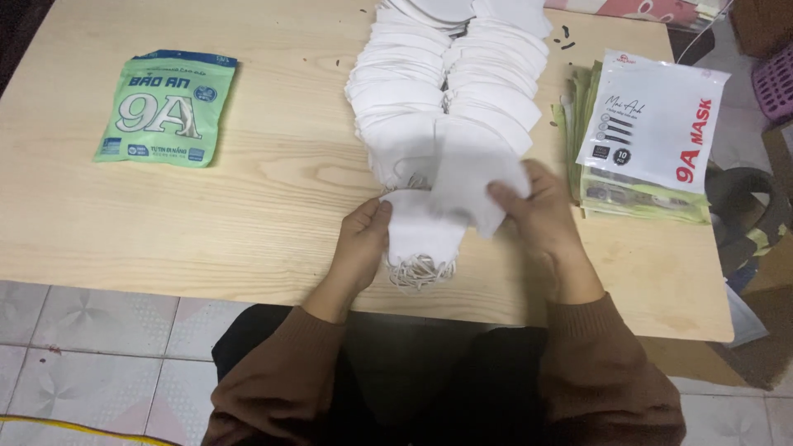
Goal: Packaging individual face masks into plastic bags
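Observation:
A small stack of folded white face masks (420, 233) lies near the front edge of a pale wooden table (264, 190), ear loops bunched at its near end. My left hand (361, 244) grips the stack's left side. My right hand (541, 206) holds one white mask (472, 182), blurred, just above and to the right of the stack. Behind them two long overlapping rows of white masks (450, 83) run to the table's far edge.
A green printed pouch (168, 109) lies flat at the table's left. On the right stands a pile of green pouches (636, 198) topped by a white printed pouch (652, 120). Tiled floor lies below; a purple basket (776, 83) and bags sit far right.

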